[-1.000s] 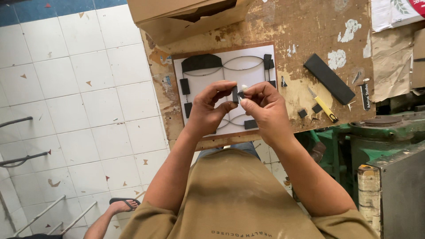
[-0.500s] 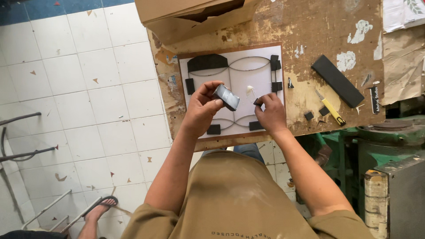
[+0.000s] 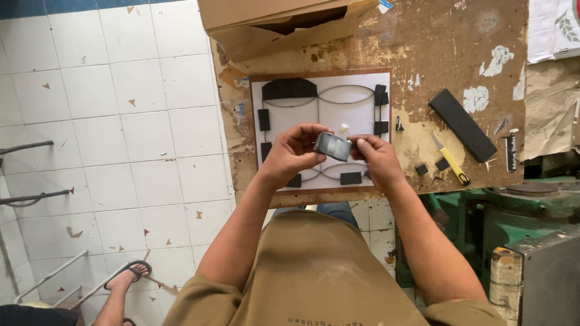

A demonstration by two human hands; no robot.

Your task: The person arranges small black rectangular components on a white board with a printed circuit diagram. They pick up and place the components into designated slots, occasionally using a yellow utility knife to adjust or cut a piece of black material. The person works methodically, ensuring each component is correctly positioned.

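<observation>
White floor tiles (image 3: 121, 121) on one side, a worn wooden workbench (image 3: 423, 48) on the other — a white board (image 3: 356, 115) with black curved lines and small black blocks lay on it. Both hands were raised just above the board. Left hand (image 3: 290, 154) and right hand (image 3: 377, 158) each pinched an end of a small dark grey piece (image 3: 333, 146), fingers closed on it. Right of the board lay a yellow utility knife (image 3: 450, 163) and a long black bar (image 3: 462, 125). A cardboard box (image 3: 284, 24) sat at the bench's far edge.
</observation>
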